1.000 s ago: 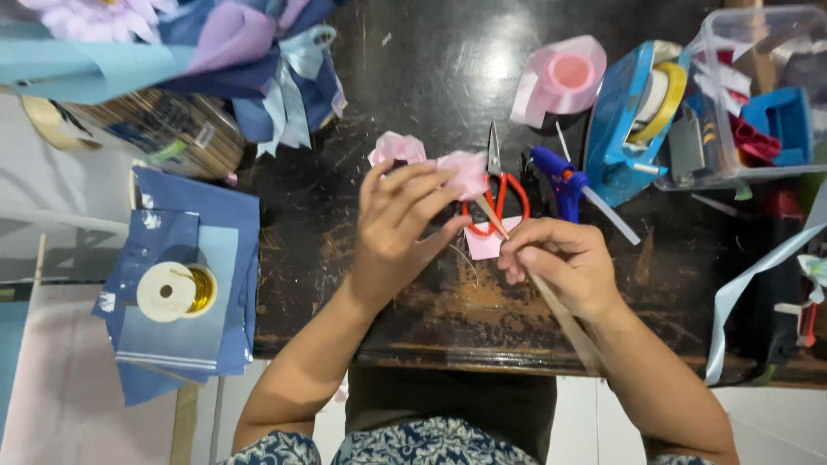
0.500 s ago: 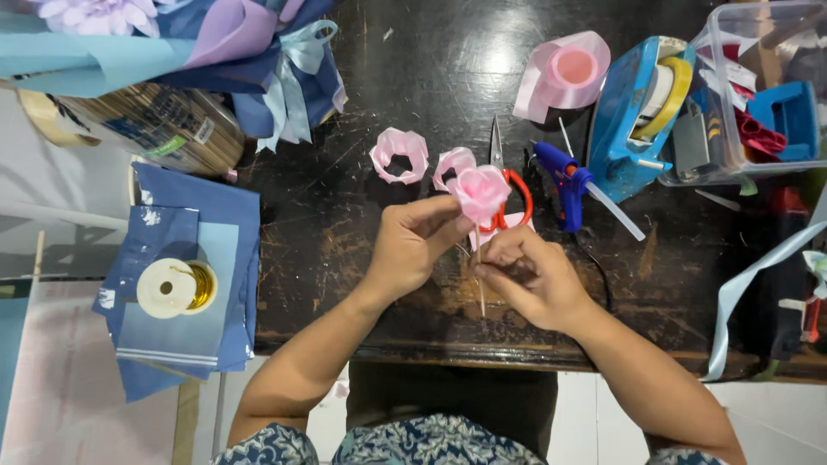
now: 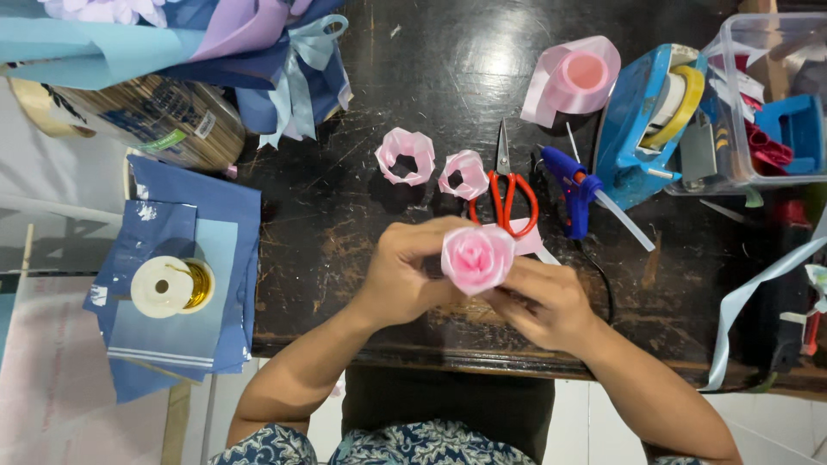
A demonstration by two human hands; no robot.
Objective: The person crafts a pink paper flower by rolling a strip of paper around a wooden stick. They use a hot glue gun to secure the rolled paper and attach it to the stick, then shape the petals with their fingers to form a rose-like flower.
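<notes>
Near the lower middle of the frame, the left hand (image 3: 401,280) and the right hand (image 3: 543,301) are both pinching a pink ribbon rose (image 3: 476,258), fingers clenched around its sides and base above the dark table (image 3: 345,232). Just above it, red-handled scissors (image 3: 508,194) are lying beside two pink ribbon loops (image 3: 405,155). Further up the frame, a blue glue gun (image 3: 573,185) and a pink ribbon roll (image 3: 573,82) are resting.

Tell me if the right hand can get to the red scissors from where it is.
Probably yes: the scissors lie just beyond the right hand, nothing between, but it must first let go of the pink ribbon rose.
</notes>
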